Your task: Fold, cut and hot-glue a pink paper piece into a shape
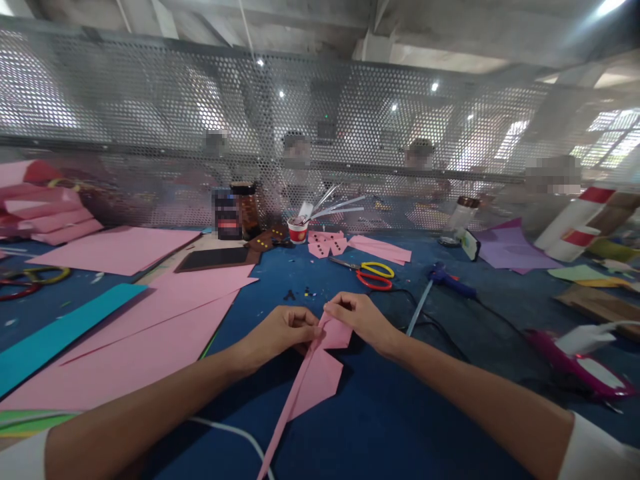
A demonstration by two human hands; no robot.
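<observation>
Between fingers (334,309): pink paper (316,385).

Dim, with upper-right glare (610,7)

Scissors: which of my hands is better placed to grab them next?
Likely your right hand: the scissor handles lie just beyond it, farther from the left hand, though both hold pink paper.
</observation>
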